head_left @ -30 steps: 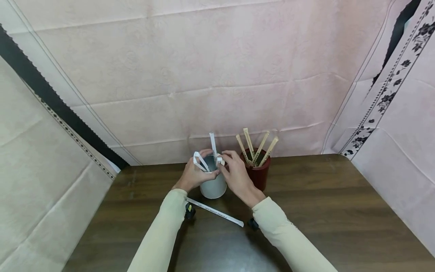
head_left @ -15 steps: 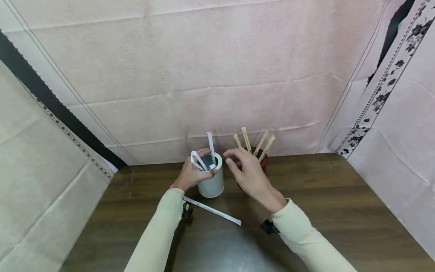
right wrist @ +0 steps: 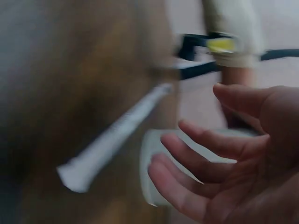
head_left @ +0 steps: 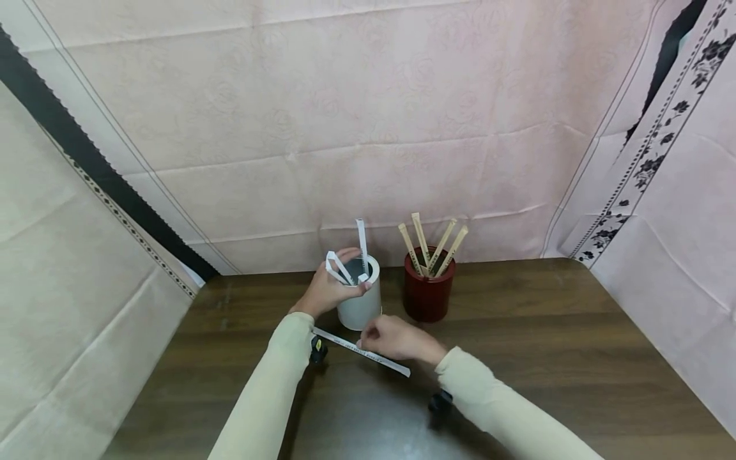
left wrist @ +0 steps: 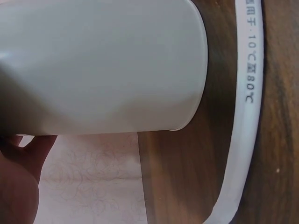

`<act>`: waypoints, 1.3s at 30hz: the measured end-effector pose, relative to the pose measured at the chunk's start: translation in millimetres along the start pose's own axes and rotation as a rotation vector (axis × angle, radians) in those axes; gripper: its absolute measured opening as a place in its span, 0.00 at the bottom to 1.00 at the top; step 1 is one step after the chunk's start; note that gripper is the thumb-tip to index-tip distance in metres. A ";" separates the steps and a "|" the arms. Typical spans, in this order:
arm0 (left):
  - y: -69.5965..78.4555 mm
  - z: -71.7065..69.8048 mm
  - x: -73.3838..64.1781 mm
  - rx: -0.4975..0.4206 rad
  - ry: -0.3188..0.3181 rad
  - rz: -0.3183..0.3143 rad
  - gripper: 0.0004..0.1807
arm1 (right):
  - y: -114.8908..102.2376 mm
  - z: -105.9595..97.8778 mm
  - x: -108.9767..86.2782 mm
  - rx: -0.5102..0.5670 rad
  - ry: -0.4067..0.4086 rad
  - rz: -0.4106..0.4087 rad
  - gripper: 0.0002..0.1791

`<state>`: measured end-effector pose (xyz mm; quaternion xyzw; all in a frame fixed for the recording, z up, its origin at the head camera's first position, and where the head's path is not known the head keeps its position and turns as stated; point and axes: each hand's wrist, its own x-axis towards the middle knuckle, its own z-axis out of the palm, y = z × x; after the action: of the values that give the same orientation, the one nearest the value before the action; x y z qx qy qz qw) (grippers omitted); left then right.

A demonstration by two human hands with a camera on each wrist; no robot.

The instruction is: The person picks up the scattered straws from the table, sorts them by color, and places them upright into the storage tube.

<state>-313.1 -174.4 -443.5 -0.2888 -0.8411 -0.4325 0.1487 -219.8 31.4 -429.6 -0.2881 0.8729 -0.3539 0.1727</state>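
A light grey cup [head_left: 358, 312] stands on the table, and my left hand [head_left: 329, 287] grips it near the rim from the left. Several white wrapped pieces [head_left: 363, 246] poke out of it; some are folded over. In front of the cup lies a flat white wrapped straw [head_left: 390, 364] with printed lettering, which shows up close in the left wrist view. My right hand [head_left: 397, 337] hovers over the straw with its fingertips close to it. In the right wrist view its fingers [right wrist: 205, 140] are spread and loosely bent, with nothing between them.
To the right of the grey cup stands a dark red cup [head_left: 428, 297] holding several beige printed sticks [head_left: 441, 246]. A pale cloth [head_left: 368, 128] hangs behind the brown wooden table [head_left: 540, 345], with more cloth at both sides.
My right hand has left the grey cup's rim, moved right, then come down toward the straw on the table. The left hand has stayed on the cup.
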 end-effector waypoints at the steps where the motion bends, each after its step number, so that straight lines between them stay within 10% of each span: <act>1: -0.1 0.3 0.1 -0.002 0.000 -0.002 0.38 | 2.8 7.8 4.9 -0.007 0.003 0.012 0.07; 15: -0.6 6.4 1.8 -0.043 -0.009 -0.037 0.37 | 7.9 56.1 32.6 -0.441 0.142 0.049 0.13; 21: -2.8 6.0 2.9 -0.031 -0.008 -0.026 0.36 | 25.4 47.5 18.1 -0.336 0.072 0.045 0.20; 32: -3.3 -3.8 4.2 -0.044 -0.044 -0.014 0.36 | 37.4 -23.2 -60.9 0.013 -0.018 -0.030 0.03; 39: -3.4 -1.9 2.4 -0.064 -0.065 0.000 0.36 | 15.1 -74.4 -85.3 0.138 0.234 -0.190 0.07</act>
<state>-317.1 -176.7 -443.3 -0.3074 -0.8312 -0.4495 0.1118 -197.2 132.1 -380.8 -0.3137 0.8294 -0.4591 0.0549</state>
